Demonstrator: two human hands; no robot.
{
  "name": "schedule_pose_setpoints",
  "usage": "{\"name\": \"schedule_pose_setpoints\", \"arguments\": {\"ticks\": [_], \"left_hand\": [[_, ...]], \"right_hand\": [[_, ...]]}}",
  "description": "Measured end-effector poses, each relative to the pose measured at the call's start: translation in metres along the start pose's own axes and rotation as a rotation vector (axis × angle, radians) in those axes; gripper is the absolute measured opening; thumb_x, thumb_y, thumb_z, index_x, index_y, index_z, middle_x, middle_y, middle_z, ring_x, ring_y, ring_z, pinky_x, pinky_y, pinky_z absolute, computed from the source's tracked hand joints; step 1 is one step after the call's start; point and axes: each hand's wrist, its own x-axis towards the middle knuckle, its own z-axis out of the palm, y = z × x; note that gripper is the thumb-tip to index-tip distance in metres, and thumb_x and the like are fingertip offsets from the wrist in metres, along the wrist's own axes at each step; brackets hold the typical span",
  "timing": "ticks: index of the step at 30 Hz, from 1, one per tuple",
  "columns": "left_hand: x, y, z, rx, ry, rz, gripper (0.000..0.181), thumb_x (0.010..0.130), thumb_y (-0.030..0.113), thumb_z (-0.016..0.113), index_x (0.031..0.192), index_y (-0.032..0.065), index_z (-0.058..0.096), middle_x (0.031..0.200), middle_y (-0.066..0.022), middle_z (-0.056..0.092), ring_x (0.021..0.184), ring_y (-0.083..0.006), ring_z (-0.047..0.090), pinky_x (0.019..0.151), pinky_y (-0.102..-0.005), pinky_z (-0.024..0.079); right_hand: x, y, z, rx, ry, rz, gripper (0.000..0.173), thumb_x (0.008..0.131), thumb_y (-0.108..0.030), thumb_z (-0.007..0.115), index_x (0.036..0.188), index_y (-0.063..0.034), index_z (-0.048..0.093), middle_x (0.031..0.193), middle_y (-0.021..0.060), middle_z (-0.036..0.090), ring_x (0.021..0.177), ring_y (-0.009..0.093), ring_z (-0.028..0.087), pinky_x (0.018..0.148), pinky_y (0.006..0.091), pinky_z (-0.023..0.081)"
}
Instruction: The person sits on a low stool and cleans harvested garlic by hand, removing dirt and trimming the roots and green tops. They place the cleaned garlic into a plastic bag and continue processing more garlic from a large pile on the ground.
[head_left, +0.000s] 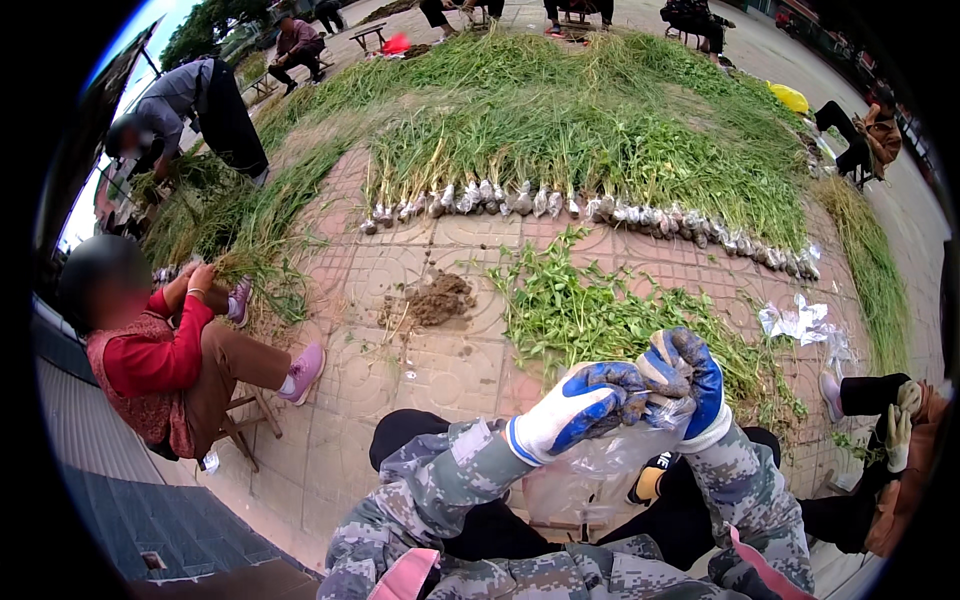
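My left hand (581, 409) and my right hand (686, 386), both in blue-and-white coated work gloves stained with soil, meet in front of me. Between their fingers they pinch a clear plastic bag (604, 457), which hangs down above my lap. The gloves hide whatever else may be between the fingertips. Beyond my hands lies a loose heap of leafy green plants (600, 315) on the paving. Left of it sits a small pile of brown soil (440, 298). Farther out, a long row of plant bundles with plastic-wrapped root ends (555, 202) lies on the ground.
A person in red (150, 367) sits on a wooden stool at the left; another in grey (180, 105) bends behind. A gloved person (900, 435) sits close at my right. Crumpled plastic (802, 321) lies at the right. Several people sit beyond the wide spread of grassy plants (525, 82).
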Motion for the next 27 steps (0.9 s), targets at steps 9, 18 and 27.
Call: {"name": "schedule_pose_setpoints", "arguments": {"ticks": [9, 18, 27], "left_hand": [[0.018, 0.029, 0.0, 0.074, 0.139, 0.056, 0.034, 0.097, 0.035, 0.046, 0.097, 0.0024, 0.054, 0.058, 0.0077, 0.03, 0.046, -0.003, 0.027, 0.042, -0.0201, 0.019], [0.017, 0.017, -0.014, 0.519, 0.338, 0.042, 0.021, 0.092, 0.024, 0.058, 0.098, 0.0043, 0.06, 0.076, 0.0032, 0.053, 0.058, -0.0042, 0.041, 0.047, -0.018, 0.032], [0.015, 0.008, -0.018, 1.66, 0.333, 0.266, 0.019, 0.085, 0.027, 0.056, 0.092, 0.0097, 0.059, 0.079, -0.0159, 0.063, 0.074, -0.0373, 0.061, 0.065, -0.0447, 0.048]], "right_hand": [[0.011, -0.021, -0.025, -0.763, 0.113, -0.431, 0.025, 0.093, -0.017, 0.056, 0.107, 0.0026, 0.058, 0.097, 0.0088, 0.063, 0.083, 0.015, 0.06, 0.075, 0.0278, 0.049], [0.01, -0.005, 0.002, -1.968, 0.078, -0.862, 0.048, 0.075, -0.01, 0.066, 0.122, -0.0061, 0.056, 0.114, 0.0176, 0.06, 0.097, 0.036, 0.062, 0.081, 0.0399, 0.051], [0.006, 0.008, -0.013, -2.067, 0.085, -0.496, 0.02, 0.078, -0.013, 0.06, 0.096, -0.007, 0.064, 0.086, 0.016, 0.064, 0.077, 0.036, 0.062, 0.066, 0.0416, 0.05]]}}
